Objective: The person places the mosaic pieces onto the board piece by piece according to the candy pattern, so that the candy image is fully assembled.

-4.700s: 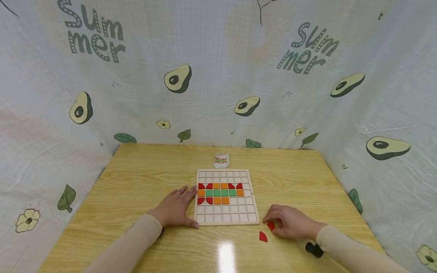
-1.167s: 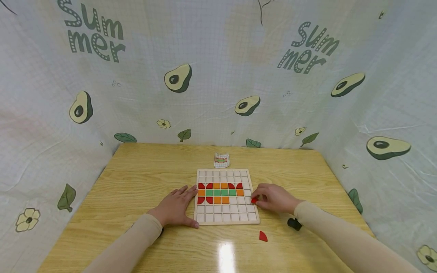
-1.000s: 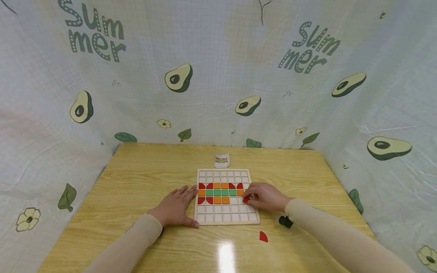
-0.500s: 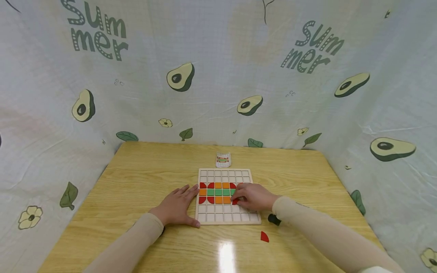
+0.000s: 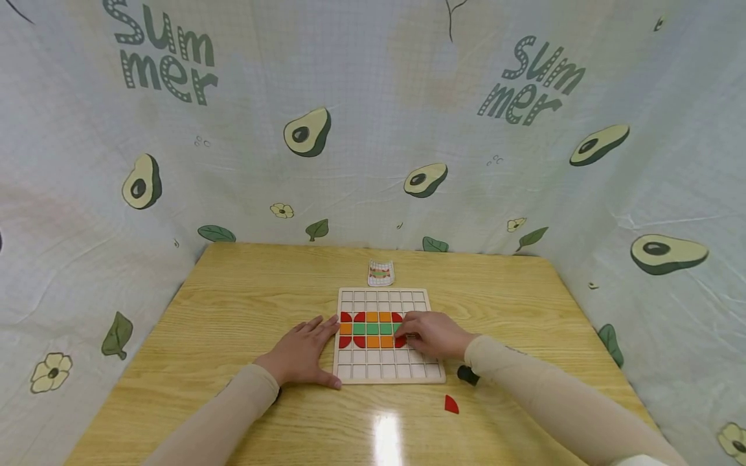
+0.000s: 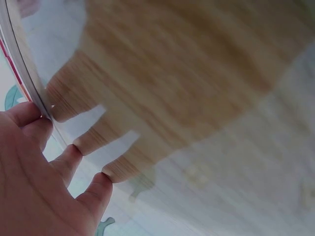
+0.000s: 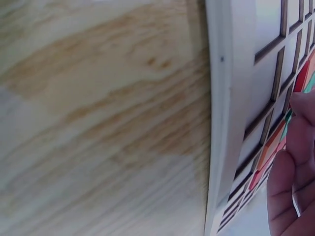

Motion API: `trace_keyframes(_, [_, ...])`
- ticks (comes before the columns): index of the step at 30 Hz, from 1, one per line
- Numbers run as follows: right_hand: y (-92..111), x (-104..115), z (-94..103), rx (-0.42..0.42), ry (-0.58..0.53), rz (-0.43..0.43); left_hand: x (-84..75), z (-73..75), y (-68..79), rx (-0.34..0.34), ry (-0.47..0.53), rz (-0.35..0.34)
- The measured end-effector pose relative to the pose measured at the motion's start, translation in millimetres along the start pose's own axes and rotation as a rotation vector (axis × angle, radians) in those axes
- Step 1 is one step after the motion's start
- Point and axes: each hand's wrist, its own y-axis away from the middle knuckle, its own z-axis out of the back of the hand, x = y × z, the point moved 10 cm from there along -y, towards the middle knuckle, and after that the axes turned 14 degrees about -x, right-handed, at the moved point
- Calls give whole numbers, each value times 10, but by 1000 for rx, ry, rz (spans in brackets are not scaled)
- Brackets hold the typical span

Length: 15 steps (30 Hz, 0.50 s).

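Observation:
A wooden grid board (image 5: 389,371) lies on the table, with rows of red, orange and green tiles in its middle. My left hand (image 5: 303,355) is spread on the table, its fingertips and thumb against the board's left edge. In the left wrist view, the fingers (image 6: 101,191) stretch along that edge. Over the board's right half, my right hand (image 5: 434,334) pinches a red quarter-circle tile (image 5: 399,342) at a cell beside the orange tiles (image 5: 379,341). The right wrist view has the thumb right at this red tile (image 7: 301,78). My right hand hides the right end of the coloured rows.
One loose red quarter-circle tile (image 5: 451,404) lies on the table in front of the board's right corner. Behind the board is a small pattern card (image 5: 381,273). A printed curtain (image 5: 361,129) surrounds the wooden table (image 5: 268,278).
My right hand picked up a red tile from the table and carried it left onto the board. Over the last half second, the tile settled slightly into its cell. My left hand stayed put.

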Motion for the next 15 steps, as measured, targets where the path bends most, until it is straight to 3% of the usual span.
trace_keyframes(10, [-19,31,12,-10,20,-4,2,7,5,-3,5,1])
trace_keyframes(15, [58,21,107,-7,13,-37,3,1,6,0,6,3])
